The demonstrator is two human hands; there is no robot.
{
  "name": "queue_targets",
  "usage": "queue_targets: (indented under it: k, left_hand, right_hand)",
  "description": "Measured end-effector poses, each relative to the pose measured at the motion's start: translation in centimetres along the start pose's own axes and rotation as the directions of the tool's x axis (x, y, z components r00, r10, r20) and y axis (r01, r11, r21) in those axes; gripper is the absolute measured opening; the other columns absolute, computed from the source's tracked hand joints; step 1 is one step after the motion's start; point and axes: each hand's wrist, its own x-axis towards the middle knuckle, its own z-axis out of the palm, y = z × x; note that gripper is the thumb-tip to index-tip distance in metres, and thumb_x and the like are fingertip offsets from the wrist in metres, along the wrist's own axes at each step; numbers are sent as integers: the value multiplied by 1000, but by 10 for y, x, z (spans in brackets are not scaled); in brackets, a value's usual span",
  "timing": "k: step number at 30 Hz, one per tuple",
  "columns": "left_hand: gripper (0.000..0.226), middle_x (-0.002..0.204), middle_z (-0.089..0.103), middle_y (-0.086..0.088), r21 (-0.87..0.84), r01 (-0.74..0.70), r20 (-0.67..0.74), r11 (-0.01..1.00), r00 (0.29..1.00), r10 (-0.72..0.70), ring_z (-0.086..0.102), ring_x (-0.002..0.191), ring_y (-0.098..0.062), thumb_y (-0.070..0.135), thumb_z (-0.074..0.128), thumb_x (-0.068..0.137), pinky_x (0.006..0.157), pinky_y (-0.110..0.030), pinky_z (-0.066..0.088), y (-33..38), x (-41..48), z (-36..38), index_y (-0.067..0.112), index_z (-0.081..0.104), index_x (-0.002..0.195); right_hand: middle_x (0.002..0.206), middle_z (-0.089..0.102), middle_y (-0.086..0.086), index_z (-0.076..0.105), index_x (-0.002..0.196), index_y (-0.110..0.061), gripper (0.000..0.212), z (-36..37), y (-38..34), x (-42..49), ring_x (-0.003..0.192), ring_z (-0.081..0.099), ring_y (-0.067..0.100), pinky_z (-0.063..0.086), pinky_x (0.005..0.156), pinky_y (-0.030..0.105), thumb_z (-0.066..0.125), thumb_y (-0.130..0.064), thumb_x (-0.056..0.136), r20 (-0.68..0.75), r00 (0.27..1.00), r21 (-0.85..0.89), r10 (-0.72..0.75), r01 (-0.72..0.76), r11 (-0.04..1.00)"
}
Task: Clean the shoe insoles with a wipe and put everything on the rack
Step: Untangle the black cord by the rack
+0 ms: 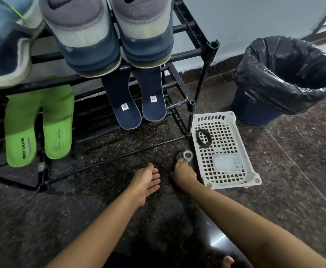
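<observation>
Two green insoles [38, 124] and two navy insoles [137, 101] lie side by side on the lower tier of the black rack [183, 82]. Grey-and-navy sneakers [117, 31] stand on the tier above, heels toward me. A white perforated basket [241, 130] sits on the floor to the right of the rack and holds a coiled black lace [203, 137] and a clear wipe packet [226, 163]. My left hand [145, 180] hovers flat over the floor, fingers straight and empty. My right hand [183, 174] lies beside the basket's left rim with bent fingers, holding nothing I can see.
A bin lined with a black bag [285, 78] stands at the right against the wall. Another sneaker [5, 47] occupies the upper tier at the far left. A round floor drain [187, 156] sits just beyond my right hand. Dark speckled stone floor lies all around.
</observation>
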Motion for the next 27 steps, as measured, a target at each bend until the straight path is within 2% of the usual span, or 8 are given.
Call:
queue_targets:
  k: [4, 9, 13, 15, 19, 22, 25, 27]
  left_hand:
    - [30, 113, 60, -9, -5, 4, 6, 1000, 1000, -4, 57, 106, -22, 29, 38, 106, 88, -33, 49, 1, -5, -10, 7, 58, 110]
    - [18, 98, 60, -3, 33, -64, 6, 997, 998, 63, 58, 90, -16, 17, 42, 104, 77, -28, 50, 7, -22, -24, 11, 57, 111]
    - [26, 121, 58, -10, 168, -176, 12, 970, 984, 177, 57, 96, -17, 5, 40, 103, 79, -29, 51, 17, -43, -39, 12, 56, 122]
    - [42, 132, 53, -13, 299, -268, 67, 916, 963, 260, 55, 102, -19, -6, 41, 98, 76, -29, 52, 24, -57, -47, 14, 52, 133]
    - [57, 146, 43, -12, 483, -432, 199, 761, 901, 386, 49, 121, -16, -13, 45, 92, 57, -10, 49, 42, -98, -63, 16, 47, 141]
    - [34, 123, 61, -4, 518, -506, 245, 690, 860, 447, 55, 112, -14, 0, 55, 96, 72, -10, 43, 52, -131, -75, 9, 58, 128]
    - [15, 97, 65, -1, 531, -531, 261, 660, 844, 469, 56, 89, -9, 15, 57, 98, 66, -10, 40, 58, -168, -85, 10, 69, 105]
    - [21, 85, 65, 2, 547, -533, 213, 645, 834, 509, 54, 78, -8, 25, 56, 99, 66, -20, 39, 61, -188, -91, 19, 69, 85]
  right_hand:
    - [128, 55, 16, 44, 129, -1, 36, -3, -4, -5, 115, 56, 31, 45, 92, 37, 35, -12, 96, 9, 998, -77, -58, 58, 995]
    - [126, 54, 20, 49, 124, 0, 43, -36, -21, -22, 115, 54, 37, 44, 92, 38, 43, -31, 94, 32, 982, -79, -187, 189, 979]
    - [120, 57, 27, 58, 113, 3, 46, -73, -44, -52, 113, 54, 39, 44, 90, 37, 40, -35, 93, 103, 957, -57, -272, 279, 959]
    - [115, 59, 27, 61, 103, 2, 40, -95, -58, -74, 110, 55, 37, 43, 84, 33, 37, -29, 95, 150, 928, -44, -341, 350, 936]
    - [89, 66, 16, 59, 76, -12, 20, -148, -82, -125, 87, 58, 25, 33, 65, 25, 46, -17, 90, 140, 860, 86, -490, 482, 872]
    - [68, 60, -2, 54, 72, -16, 12, -182, -97, -157, 65, 53, 11, 39, 59, 22, 53, -7, 81, 85, 821, 242, -565, 533, 811]
    - [69, 57, -2, 53, 73, -16, 17, -210, -112, -187, 61, 50, 7, 40, 61, 20, 58, 0, 76, 43, 794, 337, -606, 560, 757]
    - [69, 57, 0, 55, 75, -15, 17, -225, -120, -205, 64, 51, 10, 41, 63, 24, 63, 0, 74, 42, 783, 347, -621, 571, 744]
